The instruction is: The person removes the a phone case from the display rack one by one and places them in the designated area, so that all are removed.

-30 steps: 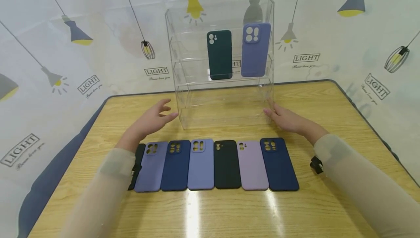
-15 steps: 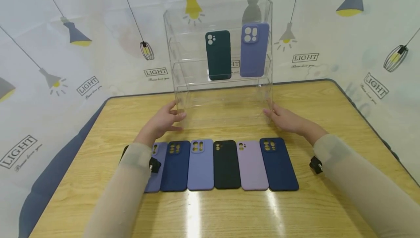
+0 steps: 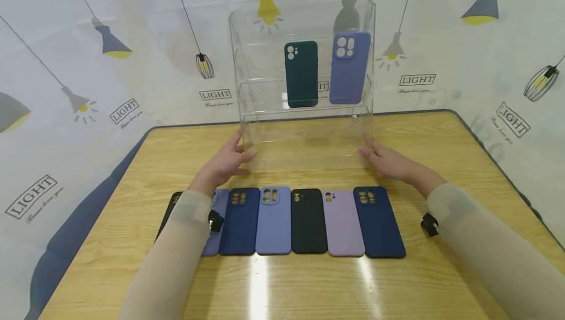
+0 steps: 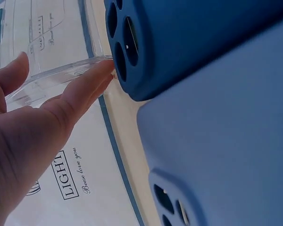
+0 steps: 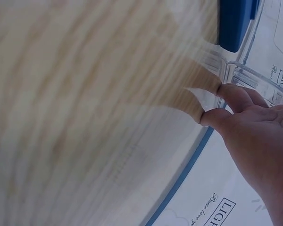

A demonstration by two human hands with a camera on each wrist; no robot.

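My left hand (image 3: 227, 160) has come in from open air to the left front corner of the rack (image 3: 304, 89); a second ago it hovered short of it, fingers spread. Now its fingers lie against the clear side wall, thumb toward the front. My right hand (image 3: 388, 160) has stayed at the right front corner, fingers straight along that wall. So both hands now bracket the rack, well apart from each other, one per side, flat-fingered rather than curled. I judge the rack is now held between them, ready to be shifted or steadied. Whether it has lifted off the table (image 3: 110, 241) I cannot tell.

Left wrist view: fingertips (image 4: 101, 70) touch the rack's clear lower edge. Right wrist view is blurred, but fingertips (image 5: 226, 92) meet the clear corner.

The rack stands upright at the far middle of the table, against the lamp-print backdrop (image 3: 88, 89). Clear acrylic, stepped shelves, tall side walls. Two cases stand in it on an upper shelf: a dark green one (image 3: 301, 74) and, just to its right, a periwinkle one (image 3: 349, 67). Lower shelves look bare.

In front of it, a row of cases (image 3: 304, 221) lies flat, side by side, camera holes toward the rack. My left sleeve (image 3: 176, 256) covers the row's left end.
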